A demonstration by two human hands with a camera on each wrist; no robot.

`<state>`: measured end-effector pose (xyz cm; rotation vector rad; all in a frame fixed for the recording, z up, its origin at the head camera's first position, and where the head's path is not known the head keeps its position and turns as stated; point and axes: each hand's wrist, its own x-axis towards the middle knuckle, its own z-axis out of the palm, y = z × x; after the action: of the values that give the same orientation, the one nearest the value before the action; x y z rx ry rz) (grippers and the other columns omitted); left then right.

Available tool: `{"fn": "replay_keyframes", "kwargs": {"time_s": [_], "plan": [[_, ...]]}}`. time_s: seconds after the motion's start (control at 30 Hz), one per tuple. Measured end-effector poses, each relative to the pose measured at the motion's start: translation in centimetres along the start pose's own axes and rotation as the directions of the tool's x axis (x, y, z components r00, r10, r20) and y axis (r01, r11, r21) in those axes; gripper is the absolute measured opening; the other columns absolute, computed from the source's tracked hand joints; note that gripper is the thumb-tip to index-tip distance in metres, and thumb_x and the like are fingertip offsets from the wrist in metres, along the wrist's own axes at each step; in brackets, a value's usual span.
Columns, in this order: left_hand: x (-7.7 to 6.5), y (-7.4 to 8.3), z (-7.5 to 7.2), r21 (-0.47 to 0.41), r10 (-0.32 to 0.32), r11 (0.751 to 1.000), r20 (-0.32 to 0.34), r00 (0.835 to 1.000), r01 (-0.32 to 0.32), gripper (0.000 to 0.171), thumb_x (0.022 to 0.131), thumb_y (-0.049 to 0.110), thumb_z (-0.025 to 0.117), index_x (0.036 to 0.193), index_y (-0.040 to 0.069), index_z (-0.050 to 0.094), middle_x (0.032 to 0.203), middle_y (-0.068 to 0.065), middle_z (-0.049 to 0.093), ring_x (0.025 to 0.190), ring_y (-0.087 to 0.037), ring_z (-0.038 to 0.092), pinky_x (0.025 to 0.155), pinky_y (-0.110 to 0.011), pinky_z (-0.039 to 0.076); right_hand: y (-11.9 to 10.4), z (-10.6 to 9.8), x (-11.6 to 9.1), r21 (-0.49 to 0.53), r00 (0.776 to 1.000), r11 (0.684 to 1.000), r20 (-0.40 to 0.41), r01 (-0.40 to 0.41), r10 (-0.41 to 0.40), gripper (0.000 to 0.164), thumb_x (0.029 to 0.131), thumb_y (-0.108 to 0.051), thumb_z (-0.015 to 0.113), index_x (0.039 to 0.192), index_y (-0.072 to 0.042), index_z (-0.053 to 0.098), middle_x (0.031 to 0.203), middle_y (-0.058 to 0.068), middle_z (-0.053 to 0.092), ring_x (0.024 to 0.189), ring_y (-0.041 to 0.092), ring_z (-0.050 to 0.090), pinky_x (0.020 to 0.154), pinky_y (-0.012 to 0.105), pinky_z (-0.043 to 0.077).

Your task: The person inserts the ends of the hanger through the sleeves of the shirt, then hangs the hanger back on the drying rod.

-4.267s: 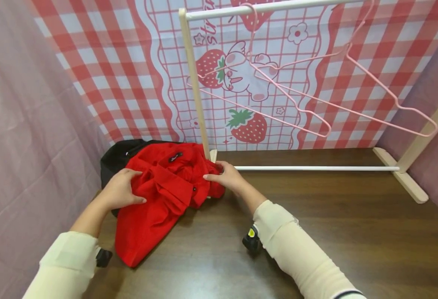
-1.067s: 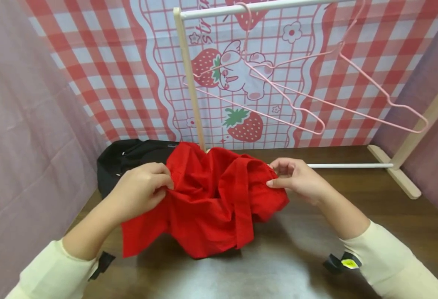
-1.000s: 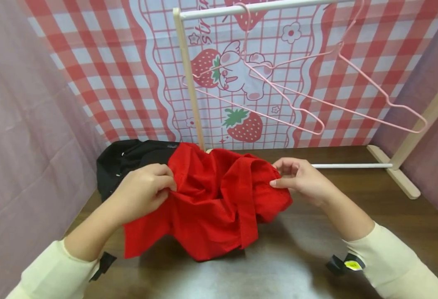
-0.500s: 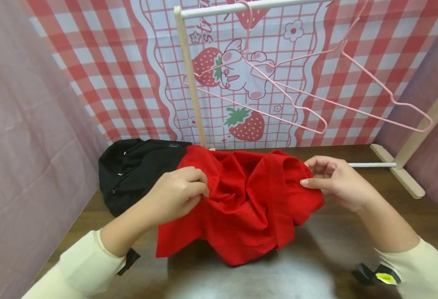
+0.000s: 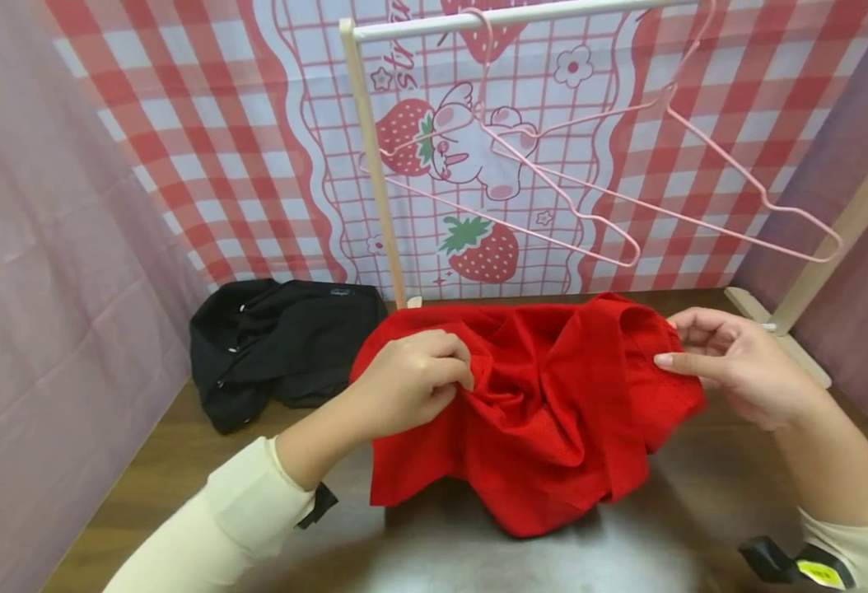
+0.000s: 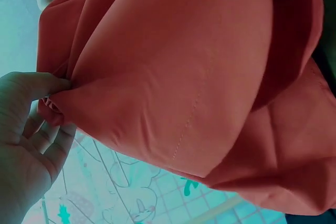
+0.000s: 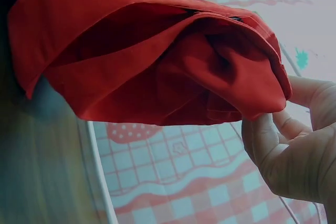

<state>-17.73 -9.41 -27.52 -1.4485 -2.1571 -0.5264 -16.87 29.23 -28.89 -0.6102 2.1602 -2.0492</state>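
Observation:
A red cloth garment hangs in loose folds above the table between both hands, its lower edges drooping. My left hand pinches it near its left part. In the left wrist view, the thumb and fingers grip a gathered bit of the red cloth, and a stitched seam shows. My right hand pinches the right end between thumb and fingers. Seen from the right wrist, an opening in the cloth gapes beside that hand. Much of the garment is bunched, its full shape hidden.
A folded black garment lies at the back left on the wooden table. Behind the red cloth stands a clothes rack with two pink hangers on its white rail. A checked strawberry cloth covers the back wall.
The red garment has been lifted off the black one and carried right by both hands, which now stand farther apart. The black garment is uncovered; the hangers stay on the rail.

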Motion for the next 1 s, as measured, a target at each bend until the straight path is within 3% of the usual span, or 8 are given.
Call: {"fn": "replay_keyframes", "kwargs": {"time_s": [0.17, 0.27, 0.37, 0.47, 0.6, 0.73, 0.87, 1.0], "plan": [[-0.2, -0.9, 0.6, -0.085, -0.054, 0.995, -0.041, 0.998, 0.051, 0.010, 0.080, 0.001, 0.073, 0.081, 0.010, 0.070, 0.088, 0.000, 0.064, 0.083, -0.011, 0.058, 0.078, -0.020, 0.050, -0.4, -1.1, -0.6, 0.065, 0.999, 0.997, -0.034, 0.028, -0.026, 0.033, 0.091, 0.017, 0.049, 0.110, -0.006, 0.064, 0.090, 0.008, 0.071, 0.068, 0.020, 0.067, 0.054, 0.032, 0.056], [-0.7, -2.1, 0.7, -0.154, -0.145, 0.979, -0.043, 0.989, 0.137, 0.012, 0.080, -0.001, 0.073, 0.082, 0.010, 0.069, 0.088, 0.001, 0.064, 0.083, -0.010, 0.058, 0.078, -0.021, 0.051, -0.7, -1.4, -0.7, 0.114, 0.998, 0.993, -0.049, 0.040, -0.035, 0.035, 0.091, 0.019, 0.048, 0.109, -0.006, 0.064, 0.089, 0.009, 0.071, 0.067, 0.020, 0.068, 0.053, 0.031, 0.056], [-1.5, -3.8, 0.8, -0.185, -0.267, 0.949, -0.040, 0.963, 0.255, 0.012, 0.080, -0.002, 0.073, 0.083, 0.009, 0.070, 0.088, 0.000, 0.065, 0.083, -0.011, 0.058, 0.075, -0.024, 0.052, -0.7, -1.3, -0.4, 0.157, 0.998, 0.987, -0.056, 0.038, -0.030, 0.034, 0.092, 0.018, 0.047, 0.108, -0.006, 0.065, 0.089, 0.009, 0.071, 0.067, 0.021, 0.068, 0.054, 0.031, 0.056], [-2.7, -5.8, 1.0, -0.193, -0.405, 0.900, -0.041, 0.913, 0.391, 0.012, 0.081, -0.003, 0.072, 0.081, 0.008, 0.071, 0.087, -0.001, 0.066, 0.081, -0.014, 0.057, 0.070, -0.029, 0.053, -0.3, -0.9, 0.3, 0.191, 0.999, 0.981, -0.052, 0.019, -0.009, 0.031, 0.094, 0.013, 0.047, 0.107, -0.008, 0.066, 0.089, 0.007, 0.070, 0.069, 0.021, 0.068, 0.057, 0.032, 0.057], [-4.8, -8.5, 1.2, -0.196, -0.588, 0.796, -0.028, 0.808, 0.573, 0.009, 0.081, -0.001, 0.072, 0.081, 0.008, 0.072, 0.086, -0.003, 0.066, 0.078, -0.017, 0.056, 0.069, -0.033, 0.051, 1.0, 0.3, 1.8, 0.256, 0.997, 0.966, -0.054, -0.033, 0.049, 0.026, 0.095, 0.009, 0.049, 0.104, -0.008, 0.067, 0.090, 0.006, 0.068, 0.072, 0.022, 0.069, 0.060, 0.036, 0.058], [-6.6, -10.6, 1.5, -0.149, -0.700, 0.706, -0.002, 0.714, 0.692, 0.006, 0.081, 0.002, 0.072, 0.082, 0.008, 0.072, 0.079, -0.002, 0.066, 0.072, -0.018, 0.054, 0.068, -0.032, 0.046, 2.5, 1.6, 3.6, 0.306, 0.988, 0.949, -0.105, -0.080, 0.117, 0.022, 0.093, 0.008, 0.055, 0.098, -0.009, 0.068, 0.089, 0.005, 0.069, 0.072, 0.020, 0.069, 0.059, 0.037, 0.058], [-7.9, -12.2, 1.9, -0.062, -0.743, 0.665, 0.041, 0.668, 0.744, 0.004, 0.079, 0.003, 0.072, 0.081, 0.007, 0.071, 0.071, -0.001, 0.064, 0.068, -0.019, 0.052, 0.064, -0.033, 0.045, 4.1, 2.5, 5.3, 0.257, 0.972, 0.956, -0.148, -0.143, 0.185, 0.016, 0.092, 0.003, 0.061, 0.095, -0.012, 0.067, 0.087, 0.002, 0.068, 0.070, 0.018, 0.069, 0.059, 0.036, 0.058], [-9.1, -13.4, 2.7, 0.027, -0.756, 0.651, 0.105, 0.646, 0.758, 0.005, 0.077, 0.004, 0.073, 0.081, 0.005, 0.070, 0.072, -0.002, 0.065, 0.071, -0.020, 0.056, 0.069, -0.035, 0.049, 5.8, 3.0, 6.5, 0.079, 0.954, 0.972, -0.185, -0.223, 0.235, 0.013, 0.090, -0.007, 0.069, 0.102, -0.008, 0.063, 0.085, -0.001, 0.067, 0.070, 0.016, 0.068, 0.061, 0.034, 0.058]]}}
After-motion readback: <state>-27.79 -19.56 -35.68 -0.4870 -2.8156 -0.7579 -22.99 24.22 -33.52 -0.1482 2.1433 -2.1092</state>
